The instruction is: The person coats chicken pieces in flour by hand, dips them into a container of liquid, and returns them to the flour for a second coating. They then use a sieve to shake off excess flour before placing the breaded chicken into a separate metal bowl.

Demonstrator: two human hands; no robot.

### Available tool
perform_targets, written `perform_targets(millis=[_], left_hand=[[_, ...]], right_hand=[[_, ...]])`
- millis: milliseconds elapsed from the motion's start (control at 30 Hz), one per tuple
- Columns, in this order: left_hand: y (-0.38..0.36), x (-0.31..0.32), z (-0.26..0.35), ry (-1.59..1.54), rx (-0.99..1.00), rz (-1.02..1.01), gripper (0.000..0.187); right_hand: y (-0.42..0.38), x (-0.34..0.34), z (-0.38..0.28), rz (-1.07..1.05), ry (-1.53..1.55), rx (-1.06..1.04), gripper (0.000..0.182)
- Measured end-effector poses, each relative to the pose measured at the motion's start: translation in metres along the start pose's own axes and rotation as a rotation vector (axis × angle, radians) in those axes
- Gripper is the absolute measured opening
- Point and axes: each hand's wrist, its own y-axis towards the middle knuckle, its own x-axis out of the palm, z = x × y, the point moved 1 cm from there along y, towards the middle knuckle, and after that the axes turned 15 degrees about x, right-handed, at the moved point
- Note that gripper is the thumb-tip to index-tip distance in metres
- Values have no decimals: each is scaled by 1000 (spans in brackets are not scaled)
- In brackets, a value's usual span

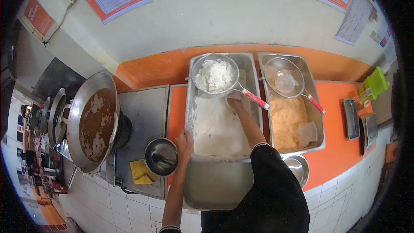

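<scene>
A metal tray of white flour stands before me, with a strainer full of white clumps across its far end. My left hand has its fingers closed at the tray's left edge. My right hand is in the flour just below the strainer, near its red handle; its fingers are partly hidden, and what they hold, if anything, cannot be made out. Beside it, a second tray holds orange-tinted flour, a clear scoop or cup and another strainer.
A large wok of brown oil stands at the left. Near my left hand are a steel bowl and a yellow cloth. A tray of cloudy liquid sits nearest me, another bowl to its right.
</scene>
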Motion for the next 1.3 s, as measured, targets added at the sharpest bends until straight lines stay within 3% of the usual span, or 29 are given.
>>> perform_targets(millis=[100,333,433,500,533,633,733,800,933,1100,1300], left_hand=[[1,0,1,70,68,9,43],[-3,-1,2,33,45,-37,47],[-1,2,-9,62,100,13,48],[-4,11,-19,111,183,124,49],[-8,9,-16,82,157,90,49],[-4,8,-15,35,165,72,48],[5,9,-35,86,234,106,45],[-1,0,0,85,151,28,42],[1,5,1,26,124,28,40],[-3,4,4,110,151,81,42],[0,4,-10,71,101,32,43]], right_hand=[[6,7,-26,-58,71,-121,33],[-71,12,-73,-342,321,-654,33],[-90,34,-62,-63,575,-801,34],[-117,-50,-51,-115,343,-264,33],[-95,-38,-36,-72,222,-118,34],[-9,-1,8,63,60,60,35],[54,13,-1,35,69,70,35],[64,19,-17,22,73,17,36],[22,27,-51,-64,84,-239,37],[-81,3,-68,-414,130,-627,39],[-179,-48,-6,-782,41,-818,41]])
